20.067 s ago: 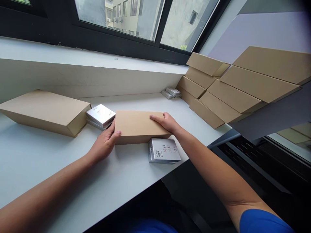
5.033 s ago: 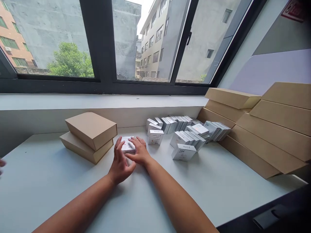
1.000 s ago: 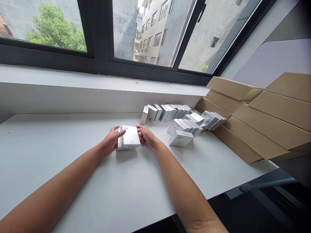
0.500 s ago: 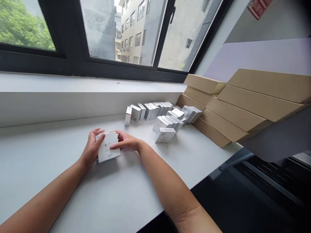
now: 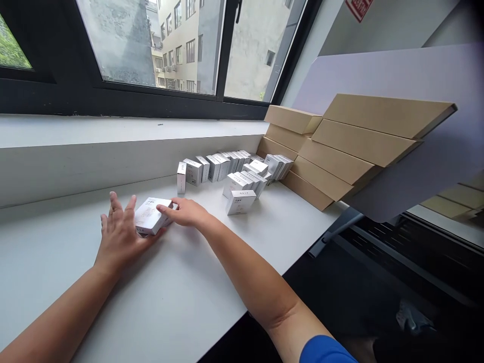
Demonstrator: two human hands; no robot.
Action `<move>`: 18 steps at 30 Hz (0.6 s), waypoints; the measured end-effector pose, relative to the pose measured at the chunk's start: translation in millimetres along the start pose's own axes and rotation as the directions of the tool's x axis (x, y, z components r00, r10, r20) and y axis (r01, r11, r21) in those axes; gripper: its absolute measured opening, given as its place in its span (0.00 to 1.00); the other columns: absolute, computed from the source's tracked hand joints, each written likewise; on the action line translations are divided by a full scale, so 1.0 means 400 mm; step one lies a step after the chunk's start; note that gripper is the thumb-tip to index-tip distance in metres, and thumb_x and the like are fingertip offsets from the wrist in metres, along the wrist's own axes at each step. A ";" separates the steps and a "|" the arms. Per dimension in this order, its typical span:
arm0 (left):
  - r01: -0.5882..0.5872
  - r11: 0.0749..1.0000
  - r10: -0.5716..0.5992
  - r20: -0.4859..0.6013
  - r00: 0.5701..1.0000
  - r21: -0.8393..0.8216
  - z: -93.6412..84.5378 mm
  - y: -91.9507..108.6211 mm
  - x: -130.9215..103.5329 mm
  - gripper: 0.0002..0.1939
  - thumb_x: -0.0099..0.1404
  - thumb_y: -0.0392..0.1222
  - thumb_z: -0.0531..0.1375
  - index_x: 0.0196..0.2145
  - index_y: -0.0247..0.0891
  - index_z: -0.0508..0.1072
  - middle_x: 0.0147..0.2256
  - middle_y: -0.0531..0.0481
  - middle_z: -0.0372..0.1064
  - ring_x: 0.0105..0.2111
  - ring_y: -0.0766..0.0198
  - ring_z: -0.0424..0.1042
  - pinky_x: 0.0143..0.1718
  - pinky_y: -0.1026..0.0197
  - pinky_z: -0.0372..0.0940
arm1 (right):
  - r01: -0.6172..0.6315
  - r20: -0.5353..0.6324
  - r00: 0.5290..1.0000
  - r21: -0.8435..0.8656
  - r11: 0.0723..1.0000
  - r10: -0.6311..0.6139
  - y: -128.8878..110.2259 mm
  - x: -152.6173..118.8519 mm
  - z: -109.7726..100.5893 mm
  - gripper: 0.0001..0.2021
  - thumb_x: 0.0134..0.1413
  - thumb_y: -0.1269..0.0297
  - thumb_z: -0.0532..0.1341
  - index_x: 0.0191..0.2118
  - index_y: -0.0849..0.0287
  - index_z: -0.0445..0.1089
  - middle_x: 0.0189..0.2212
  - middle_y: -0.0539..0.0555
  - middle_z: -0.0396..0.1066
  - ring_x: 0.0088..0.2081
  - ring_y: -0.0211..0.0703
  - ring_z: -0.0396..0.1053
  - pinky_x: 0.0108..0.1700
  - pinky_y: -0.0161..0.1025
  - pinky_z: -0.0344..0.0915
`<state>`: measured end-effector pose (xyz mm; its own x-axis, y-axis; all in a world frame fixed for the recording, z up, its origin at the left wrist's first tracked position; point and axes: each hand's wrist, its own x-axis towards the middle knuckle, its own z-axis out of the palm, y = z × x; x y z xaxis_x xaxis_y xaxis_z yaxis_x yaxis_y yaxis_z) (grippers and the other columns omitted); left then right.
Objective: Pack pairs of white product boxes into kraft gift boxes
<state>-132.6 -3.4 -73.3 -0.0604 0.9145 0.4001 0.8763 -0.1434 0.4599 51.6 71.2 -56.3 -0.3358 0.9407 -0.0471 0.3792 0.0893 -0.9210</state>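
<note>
A small white box (image 5: 149, 214) with fine printing is tilted just above or on the white table (image 5: 177, 302); I cannot tell whether it touches the surface. My right hand (image 5: 185, 212) grips its right side, thumb on the near top edge and the other fingers partly hidden behind it. At the box's left, my left hand (image 5: 121, 232) has its fingers spread upward, with the thumb reaching along under the near edge. Beyond my hands, one narrow white box (image 5: 181, 177) stands upright at the left end of a row of similar boxes (image 5: 214, 167).
A shorter row of white boxes (image 5: 245, 184) stands nearer, with a single box (image 5: 241, 202) in front. Long brown cartons (image 5: 340, 156) are stacked at the right, beside a pale divider panel (image 5: 397, 75). The table's right edge slants down toward me, and the windowsill wall (image 5: 94, 156) bounds the back.
The box has been turned and tipped, showing more of its side. My left hand has loosened, its fingers now spread; my right hand keeps its grip. The view has shifted right.
</note>
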 end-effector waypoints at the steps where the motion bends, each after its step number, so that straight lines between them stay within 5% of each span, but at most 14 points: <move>1: -0.017 1.000 0.017 0.014 1.000 0.014 0.000 0.001 0.000 0.62 0.49 0.67 0.69 0.71 0.41 0.48 0.74 0.30 0.22 0.71 0.26 0.40 0.65 0.23 0.37 | 0.027 -0.055 0.998 -0.053 0.998 -0.030 -0.011 -0.021 -0.018 0.27 0.34 0.39 0.76 0.36 0.52 0.74 0.24 0.50 0.69 0.30 0.47 0.69 0.29 0.39 0.60; 5: -0.048 0.999 0.046 0.111 0.993 0.019 0.004 0.001 0.002 0.54 0.48 0.71 0.68 0.67 0.46 0.60 0.74 0.32 0.34 0.65 0.25 0.57 0.62 0.27 0.51 | 0.105 -0.311 0.932 -0.266 0.958 -0.188 -0.069 -0.126 -0.138 0.27 0.46 0.38 0.70 0.46 0.50 0.75 0.34 0.53 0.74 0.35 0.50 0.70 0.35 0.41 0.61; 7: -0.005 1.000 0.008 0.141 0.990 -0.019 0.007 -0.001 0.002 0.49 0.49 0.70 0.68 0.64 0.49 0.65 0.74 0.36 0.36 0.63 0.27 0.61 0.57 0.33 0.62 | 0.097 -0.460 0.838 -0.404 0.909 -0.294 -0.088 -0.158 -0.232 0.23 0.55 0.41 0.65 0.50 0.50 0.73 0.38 0.53 0.74 0.38 0.50 0.71 0.40 0.44 0.62; 9: 0.033 0.997 -0.022 0.156 0.988 -0.063 0.010 -0.003 0.002 0.45 0.52 0.68 0.66 0.64 0.52 0.64 0.74 0.39 0.32 0.64 0.29 0.60 0.54 0.36 0.66 | 0.007 -0.558 0.749 -0.532 0.847 -0.357 -0.086 -0.162 -0.332 0.21 0.54 0.46 0.68 0.49 0.51 0.74 0.39 0.54 0.74 0.44 0.54 0.70 0.45 0.46 0.62; 11: 0.051 0.994 -0.033 0.168 0.985 -0.101 0.012 -0.005 0.002 0.42 0.55 0.66 0.65 0.65 0.54 0.62 0.74 0.40 0.30 0.66 0.31 0.57 0.55 0.37 0.66 | -0.103 -0.567 0.771 -0.560 0.822 -0.290 -0.063 -0.143 -0.415 0.21 0.47 0.49 0.72 0.45 0.53 0.75 0.38 0.55 0.74 0.46 0.55 0.70 0.48 0.48 0.62; 13: 0.076 0.989 -0.052 0.179 0.983 -0.126 0.013 -0.006 0.002 0.42 0.57 0.64 0.65 0.65 0.53 0.61 0.74 0.40 0.30 0.68 0.33 0.54 0.57 0.37 0.65 | -0.168 -0.478 0.865 -0.557 0.813 -0.149 -0.031 -0.118 -0.467 0.25 0.44 0.48 0.74 0.47 0.54 0.75 0.41 0.55 0.75 0.44 0.53 0.71 0.47 0.46 0.63; 15: 0.099 0.987 -0.073 0.195 0.978 -0.130 0.012 -0.007 0.001 0.41 0.57 0.65 0.65 0.65 0.52 0.61 0.74 0.39 0.31 0.68 0.35 0.54 0.58 0.38 0.64 | -0.198 -0.396 0.916 -0.599 0.776 -0.072 -0.007 -0.097 -0.484 0.29 0.45 0.49 0.73 0.52 0.54 0.72 0.45 0.54 0.75 0.44 0.50 0.71 0.45 0.44 0.64; 18: 0.108 0.986 -0.081 0.200 0.976 -0.128 0.011 -0.008 -0.002 0.42 0.57 0.66 0.64 0.65 0.50 0.61 0.74 0.38 0.33 0.68 0.35 0.54 0.60 0.36 0.62 | -0.253 -0.378 0.925 -0.687 0.682 -0.039 0.001 -0.085 -0.469 0.33 0.45 0.56 0.72 0.59 0.54 0.67 0.45 0.53 0.75 0.46 0.49 0.71 0.44 0.40 0.65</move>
<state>-133.2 -1.9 -78.6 -0.0340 0.9803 0.1947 0.7964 -0.0911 0.5979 225.0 100.6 17.7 0.0010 0.9904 0.1384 0.9354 0.0480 -0.3502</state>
